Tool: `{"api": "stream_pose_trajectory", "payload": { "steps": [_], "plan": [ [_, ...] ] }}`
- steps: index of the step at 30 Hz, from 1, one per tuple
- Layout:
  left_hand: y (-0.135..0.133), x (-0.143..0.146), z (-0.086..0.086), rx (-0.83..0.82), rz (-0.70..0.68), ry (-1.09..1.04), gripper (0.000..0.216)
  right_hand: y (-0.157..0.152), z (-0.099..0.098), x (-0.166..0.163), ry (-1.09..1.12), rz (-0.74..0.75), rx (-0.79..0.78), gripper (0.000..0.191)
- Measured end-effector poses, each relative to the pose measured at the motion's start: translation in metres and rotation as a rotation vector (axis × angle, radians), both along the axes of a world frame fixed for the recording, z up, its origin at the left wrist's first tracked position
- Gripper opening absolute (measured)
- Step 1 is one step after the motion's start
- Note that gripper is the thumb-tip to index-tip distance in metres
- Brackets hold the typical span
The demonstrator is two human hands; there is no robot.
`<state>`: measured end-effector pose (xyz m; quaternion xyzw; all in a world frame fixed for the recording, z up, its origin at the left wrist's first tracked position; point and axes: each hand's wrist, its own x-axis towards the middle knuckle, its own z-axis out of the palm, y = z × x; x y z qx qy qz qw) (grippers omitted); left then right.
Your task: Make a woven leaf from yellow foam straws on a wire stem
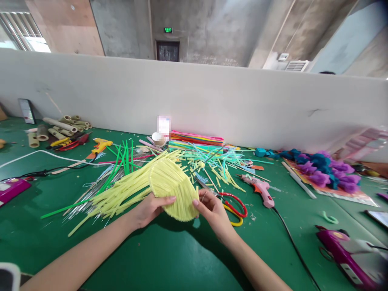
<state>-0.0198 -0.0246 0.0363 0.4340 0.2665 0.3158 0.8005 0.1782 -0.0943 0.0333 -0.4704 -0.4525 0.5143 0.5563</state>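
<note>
A rounded yellow piece made of glued straws (172, 188) is held up over the green table (182, 258). My left hand (150, 210) grips its lower left edge, thumb on top. From the other side, my right hand (212, 210) pinches the lower right edge with thumb and fingers. A loose heap of yellow straws (121, 194) lies just left of the piece. Red-and-yellow scissors (233, 206) rest on the table right beside my right hand.
A pink glue gun (260, 188) with a black cord lies to the right, a yellow glue gun (100, 145) at the back left. Green straws (121, 161), stacked coloured straws (197, 139), cardboard tubes (60, 127), purple-and-blue fluffy work (327, 167) and a low grey partition (212, 101) surround the work area.
</note>
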Motion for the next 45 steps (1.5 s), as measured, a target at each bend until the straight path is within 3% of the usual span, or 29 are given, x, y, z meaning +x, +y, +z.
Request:
{"api": "stream_pose_trajectory", "payload": {
  "steps": [5,11,29,33,38,42,45],
  "plan": [
    [0.007,-0.002,0.003,-0.041,0.064,-0.041,0.057,-0.002,-0.001,0.006,0.002,0.081,-0.006,0.030],
    [0.010,-0.002,0.005,-0.109,0.107,-0.062,0.059,-0.001,-0.002,0.006,-0.041,0.024,0.015,0.035],
    [0.006,-0.001,0.002,-0.054,0.033,-0.060,0.054,-0.003,-0.005,0.004,-0.348,-0.170,0.119,0.032],
    [0.008,-0.001,0.000,-0.033,0.052,-0.028,0.049,-0.001,-0.003,0.002,-0.258,-0.150,0.090,0.034],
    [0.013,-0.005,0.003,0.156,0.123,0.099,0.042,0.001,0.002,0.002,0.097,-0.086,-0.039,0.046],
    [0.018,-0.012,0.014,0.209,-0.038,0.162,0.036,0.001,0.005,0.006,0.325,0.030,-0.258,0.045],
    [0.022,-0.013,0.018,0.210,0.002,0.123,0.034,0.001,0.003,0.008,0.305,0.039,-0.220,0.037]
  ]
}}
